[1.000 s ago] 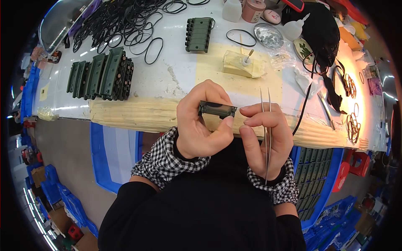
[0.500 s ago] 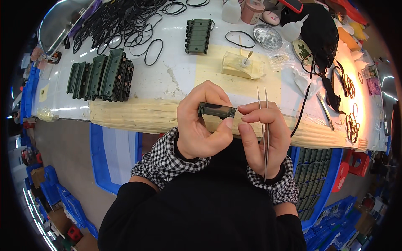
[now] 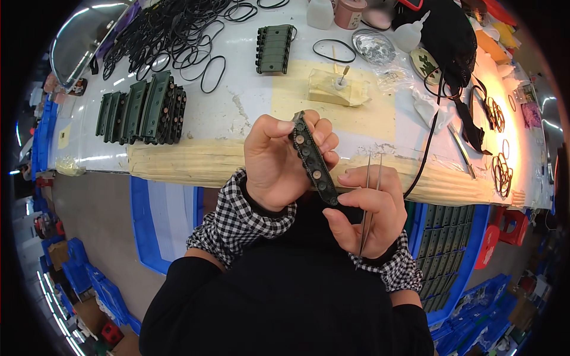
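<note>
My left hand (image 3: 274, 161) grips a long dark green plastic part (image 3: 313, 159) with a row of round studs, held tilted so its studded face shows. My right hand (image 3: 363, 209) pinches the lower end of that part with thumb and forefinger while metal tweezers (image 3: 369, 202) lie tucked in its palm, tips pointing up. Both hands hover in front of the white worktable's near edge (image 3: 178, 163), which is covered with beige tape.
A row of similar green parts (image 3: 142, 110) stands at the left of the table. Another green block (image 3: 274, 48) sits at the back. Several black rubber rings (image 3: 172, 32) lie at the back left. A taped block with a brush (image 3: 335, 89), bottles, a metal dish (image 3: 373, 46) and cables fill the right.
The green part has turned from lying level between my hands to a steep tilt with its studded face toward me. Both hands have come closer to the camera.
</note>
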`<state>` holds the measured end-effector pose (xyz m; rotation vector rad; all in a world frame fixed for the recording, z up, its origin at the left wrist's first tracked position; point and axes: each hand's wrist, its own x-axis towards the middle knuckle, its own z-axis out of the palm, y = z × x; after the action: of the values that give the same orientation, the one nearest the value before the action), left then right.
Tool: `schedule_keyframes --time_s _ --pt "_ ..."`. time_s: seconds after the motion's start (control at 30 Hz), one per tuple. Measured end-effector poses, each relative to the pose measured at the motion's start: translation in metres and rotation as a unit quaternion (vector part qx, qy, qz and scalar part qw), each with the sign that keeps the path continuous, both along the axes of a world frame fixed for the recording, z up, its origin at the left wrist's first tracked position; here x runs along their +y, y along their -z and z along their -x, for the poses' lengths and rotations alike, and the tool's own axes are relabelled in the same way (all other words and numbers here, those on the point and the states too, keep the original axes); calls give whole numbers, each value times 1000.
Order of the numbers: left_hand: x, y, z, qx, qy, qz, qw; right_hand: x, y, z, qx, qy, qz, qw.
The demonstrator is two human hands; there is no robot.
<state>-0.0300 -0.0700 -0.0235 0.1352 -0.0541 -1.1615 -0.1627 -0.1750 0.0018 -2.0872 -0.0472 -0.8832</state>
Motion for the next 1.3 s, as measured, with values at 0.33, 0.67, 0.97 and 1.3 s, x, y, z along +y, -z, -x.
schedule_keyframes --time_s 0.33,0.67,0.97,1.3 --pt "-7 -7 7 81 0 -23 996 -8 15 8 -66 44 116 990" --pt "-11 -12 15 56 -5 -90 994 -40 4 26 -40 9 162 986" --pt "2 -17 3 -25 -61 -145 987 -316 -10 91 111 498 37 859" --pt "11 -20 9 -28 -29 -114 993 -453 3 68 412 513 216 721"
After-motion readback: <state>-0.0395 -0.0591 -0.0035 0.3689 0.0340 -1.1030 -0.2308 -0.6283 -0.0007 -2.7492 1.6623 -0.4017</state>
